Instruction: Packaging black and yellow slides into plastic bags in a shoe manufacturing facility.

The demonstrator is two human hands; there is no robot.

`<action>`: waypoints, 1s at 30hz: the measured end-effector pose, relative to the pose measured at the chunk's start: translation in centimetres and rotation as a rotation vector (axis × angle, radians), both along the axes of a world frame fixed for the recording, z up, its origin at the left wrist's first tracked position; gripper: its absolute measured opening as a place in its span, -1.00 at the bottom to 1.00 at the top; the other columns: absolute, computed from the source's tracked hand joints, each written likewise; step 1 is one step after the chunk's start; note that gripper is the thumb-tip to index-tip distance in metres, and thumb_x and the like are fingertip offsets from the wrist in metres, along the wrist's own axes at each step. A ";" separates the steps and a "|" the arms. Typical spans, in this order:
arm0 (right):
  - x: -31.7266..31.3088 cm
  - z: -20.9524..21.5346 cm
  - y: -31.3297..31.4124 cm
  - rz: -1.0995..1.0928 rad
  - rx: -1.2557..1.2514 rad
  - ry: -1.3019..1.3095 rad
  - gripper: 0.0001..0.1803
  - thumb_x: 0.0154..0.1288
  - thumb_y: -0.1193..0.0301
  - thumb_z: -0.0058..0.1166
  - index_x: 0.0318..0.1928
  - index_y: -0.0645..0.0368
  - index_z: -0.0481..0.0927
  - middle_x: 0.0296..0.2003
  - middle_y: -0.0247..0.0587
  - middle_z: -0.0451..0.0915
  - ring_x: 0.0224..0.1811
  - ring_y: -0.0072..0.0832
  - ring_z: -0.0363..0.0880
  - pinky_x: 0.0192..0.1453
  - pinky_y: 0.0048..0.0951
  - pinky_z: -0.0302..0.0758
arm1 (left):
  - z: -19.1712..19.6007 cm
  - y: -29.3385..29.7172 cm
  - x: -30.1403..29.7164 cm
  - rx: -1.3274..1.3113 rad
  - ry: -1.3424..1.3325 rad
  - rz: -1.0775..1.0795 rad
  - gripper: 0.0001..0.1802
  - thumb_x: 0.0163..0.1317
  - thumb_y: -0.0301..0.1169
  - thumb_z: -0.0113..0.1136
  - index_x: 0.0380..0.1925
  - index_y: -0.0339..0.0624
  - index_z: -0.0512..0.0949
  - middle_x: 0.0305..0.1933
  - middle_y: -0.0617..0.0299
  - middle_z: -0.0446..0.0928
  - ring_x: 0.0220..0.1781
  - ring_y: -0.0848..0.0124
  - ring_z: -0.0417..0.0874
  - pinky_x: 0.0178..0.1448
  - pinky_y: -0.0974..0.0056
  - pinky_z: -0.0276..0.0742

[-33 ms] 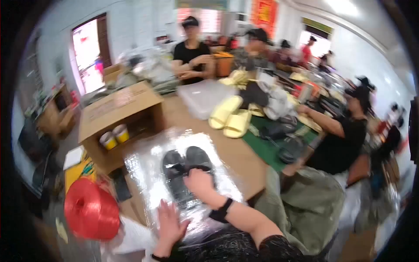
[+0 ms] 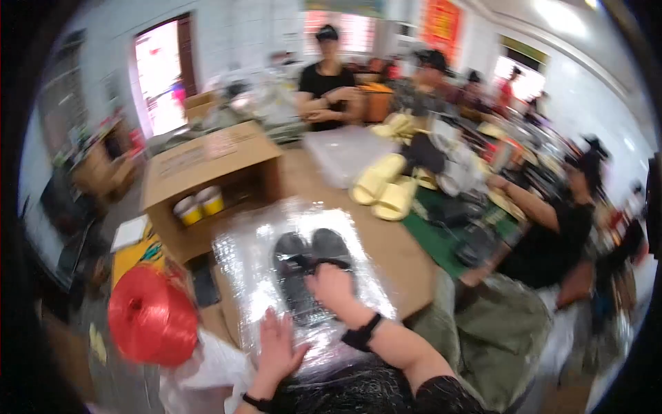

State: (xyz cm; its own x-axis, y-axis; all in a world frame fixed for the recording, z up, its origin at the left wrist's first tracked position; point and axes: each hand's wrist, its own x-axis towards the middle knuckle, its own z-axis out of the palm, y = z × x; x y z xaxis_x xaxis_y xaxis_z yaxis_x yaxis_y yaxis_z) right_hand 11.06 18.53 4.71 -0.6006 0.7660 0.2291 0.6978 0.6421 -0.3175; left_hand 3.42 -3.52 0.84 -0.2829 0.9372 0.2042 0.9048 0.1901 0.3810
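Nothing moved, right hand (image 2: 332, 288) flat on black slippers (image 2: 310, 265), left hand (image 2: 277, 347) pressing clear plastic bag (image 2: 241, 269), grip released.

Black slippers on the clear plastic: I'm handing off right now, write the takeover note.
Left hand: open, flat on the near edge of the clear plastic bag.
Right hand: resting on the pair of black slippers; grip unclear.
Slippers lie side by side at the bag, on the cardboard-covered table; in or on the bag, I cannot tell.
Red twine spool at the left, open carton behind, yellow slippers further back.
Left: finish bagging this pair, judging by the layout.
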 end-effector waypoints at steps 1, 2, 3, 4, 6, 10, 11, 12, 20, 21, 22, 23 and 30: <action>0.4 1.1 0.0 0.030 -0.013 -0.023 -0.53 0.31 0.00 0.09 -0.33 0.23 0.61 -0.44 0.00 0.66 -0.40 -0.15 0.72 -0.33 -0.21 0.66 | -0.2 0.1 0.2 -0.081 0.026 0.007 0.00 0.28 0.17 0.12 0.47 -0.32 0.05 0.52 -0.52 -0.18 0.58 -0.34 -0.21 0.58 -0.25 -0.28; 0.5 1.8 -0.1 0.163 0.241 -0.173 -0.50 0.31 -0.01 0.10 -0.37 0.25 0.62 -0.45 0.03 0.65 -0.39 -0.10 0.71 -0.31 -0.14 0.64 | 0.6 0.6 0.7 -0.167 -0.029 0.025 -0.03 0.32 0.18 0.06 0.47 -0.33 0.05 0.52 -0.53 -0.19 0.59 -0.33 -0.24 0.59 -0.23 -0.31; 2.2 3.4 0.2 0.155 -0.143 0.004 -0.45 0.28 -0.04 0.13 -0.40 0.30 0.62 -0.42 0.09 0.66 -0.39 -0.02 0.69 -0.27 -0.07 0.61 | -0.5 0.7 0.8 -0.110 -0.037 0.022 -0.04 0.34 0.19 0.03 0.49 -0.26 0.04 0.52 -0.52 -0.22 0.60 -0.31 -0.26 0.60 -0.21 -0.34; 3.1 2.4 2.0 0.044 -0.100 0.035 -0.43 0.23 -0.06 0.18 -0.39 0.32 0.63 -0.38 0.16 0.66 -0.34 0.04 0.68 -0.20 -0.02 0.57 | -0.7 1.9 0.9 -0.012 -0.035 -0.074 -0.06 0.34 0.19 0.03 0.50 -0.18 0.03 0.53 -0.51 -0.21 0.60 -0.29 -0.26 0.61 -0.19 -0.32; 4.2 4.0 2.1 0.000 -0.077 0.044 -0.38 0.19 -0.12 0.19 -0.35 0.33 0.65 -0.37 0.18 0.67 -0.26 0.05 0.68 -0.14 -0.02 0.56 | -0.7 3.2 1.5 0.038 -0.116 -0.121 -0.04 0.33 0.14 0.06 0.53 -0.15 -0.04 0.54 -0.48 -0.24 0.61 -0.26 -0.22 0.61 -0.18 -0.27; 2.6 0.4 3.0 -0.027 0.193 -0.250 -0.34 0.28 -0.16 0.08 -0.37 0.32 0.63 -0.43 0.11 0.66 -0.32 0.01 0.68 -0.22 -0.04 0.57 | -1.3 1.1 1.6 0.193 -0.033 -0.089 -0.02 0.33 0.08 0.06 0.54 -0.18 -0.13 0.59 -0.33 -0.29 0.62 -0.20 -0.25 0.61 -0.14 -0.27; 1.9 0.0 3.2 0.010 0.222 -0.240 -0.37 0.29 -0.13 0.08 -0.38 0.31 0.63 -0.44 0.10 0.65 -0.33 0.00 0.68 -0.23 -0.04 0.57 | -1.2 0.9 1.6 0.199 -0.033 -0.049 -0.02 0.33 0.08 0.06 0.54 -0.18 -0.13 0.59 -0.33 -0.29 0.62 -0.20 -0.25 0.61 -0.14 -0.27; 1.4 -0.3 3.4 0.038 0.249 -0.232 -0.40 0.30 -0.10 0.08 -0.39 0.30 0.62 -0.45 0.09 0.65 -0.34 -0.01 0.67 -0.24 -0.04 0.57 | -1.0 0.7 1.5 0.194 -0.036 -0.037 -0.02 0.33 0.08 0.07 0.54 -0.16 -0.14 0.59 -0.32 -0.31 0.63 -0.20 -0.26 0.62 -0.14 -0.28; 1.6 -0.2 4.1 0.079 0.365 -0.254 -0.54 0.33 0.03 0.09 -0.39 0.24 0.60 -0.45 0.01 0.66 -0.37 -0.05 0.68 -0.27 -0.07 0.58 | -0.4 1.1 1.7 0.195 -0.118 -0.055 0.04 0.25 -0.03 0.20 0.54 -0.18 -0.15 0.59 -0.33 -0.33 0.63 -0.19 -0.25 0.62 -0.12 -0.28; 1.5 -0.4 3.9 0.078 0.361 -0.259 -0.55 0.32 0.05 0.10 -0.40 0.23 0.60 -0.46 0.01 0.66 -0.38 -0.06 0.68 -0.27 -0.07 0.58 | -0.5 1.0 1.8 0.209 -0.116 -0.056 0.04 0.24 -0.02 0.21 0.53 -0.19 -0.13 0.59 -0.33 -0.33 0.62 -0.19 -0.24 0.62 -0.13 -0.27; 1.7 -0.6 3.9 0.072 0.358 -0.267 -0.57 0.32 0.06 0.10 -0.40 0.22 0.60 -0.46 0.00 0.66 -0.39 -0.06 0.68 -0.28 -0.08 0.58 | -0.6 1.0 2.0 0.213 -0.122 -0.065 0.04 0.24 -0.02 0.21 0.53 -0.19 -0.13 0.59 -0.33 -0.33 0.62 -0.19 -0.24 0.62 -0.13 -0.27; 1.6 -1.2 4.1 0.047 0.360 -0.278 -0.57 0.31 0.07 0.08 -0.37 0.23 0.63 -0.46 0.02 0.67 -0.40 -0.04 0.69 -0.27 -0.06 0.58 | -0.6 1.0 2.0 0.182 -0.109 -0.060 0.03 0.23 -0.03 0.21 0.53 -0.19 -0.12 0.58 -0.34 -0.32 0.62 -0.19 -0.24 0.62 -0.13 -0.27; -0.2 0.1 2.8 0.020 0.062 -0.134 -0.61 0.27 0.14 -0.02 -0.34 0.21 0.68 -0.41 0.13 0.66 -0.33 0.07 0.67 -0.16 0.04 0.56 | 0.6 0.9 0.5 -0.094 -0.129 -0.023 -0.01 0.33 0.17 0.01 0.49 -0.32 -0.03 0.54 -0.47 -0.22 0.63 -0.21 -0.30 0.63 -0.14 -0.35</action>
